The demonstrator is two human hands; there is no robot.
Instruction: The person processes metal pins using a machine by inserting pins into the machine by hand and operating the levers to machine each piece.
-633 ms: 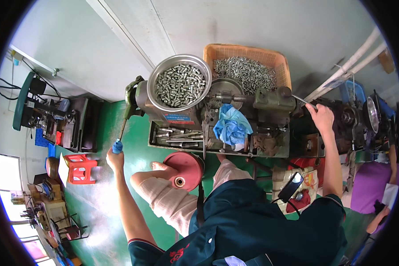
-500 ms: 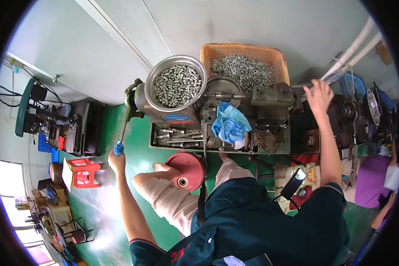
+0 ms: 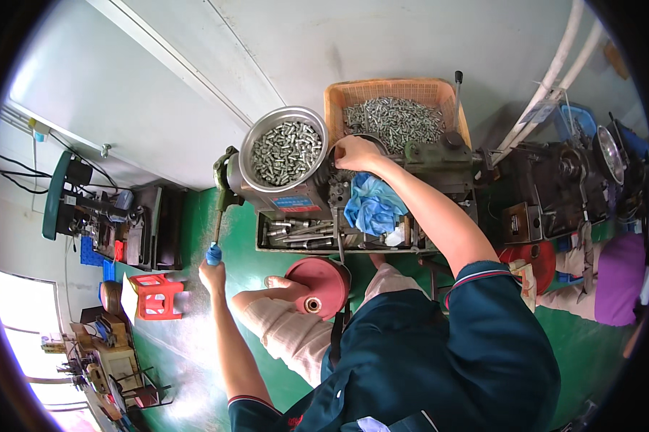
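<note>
My left hand (image 3: 211, 275) is wrapped around the blue-covered grip (image 3: 214, 254) of a long lever (image 3: 218, 223), which hangs from the left end of a green bench lathe (image 3: 440, 162). My right hand (image 3: 357, 153) reaches over the middle of the machine, by the spindle, with its fingers bent together; whatever is between the fingertips is hidden. To the left of that hand, a round steel bowl (image 3: 254, 180) full of small metal parts (image 3: 288, 151) sits on top of the headstock. A crumpled blue cloth (image 3: 375, 205) lies just below my right wrist.
An orange plastic basket (image 3: 337, 92) behind the lathe holds many similar metal parts. Metal rods and tools lie in the tray (image 3: 267, 248) along the front. A handle with a dark knob (image 3: 458, 76) stands up at the right. A red stool (image 3: 159, 297) is at the left; another person (image 3: 616, 281) sits far right.
My right hand has swung left from the lathe's right end to the spindle area, its spread fingers now closed together. A knobbed handle now stands upright there. My left hand keeps its grip.
</note>
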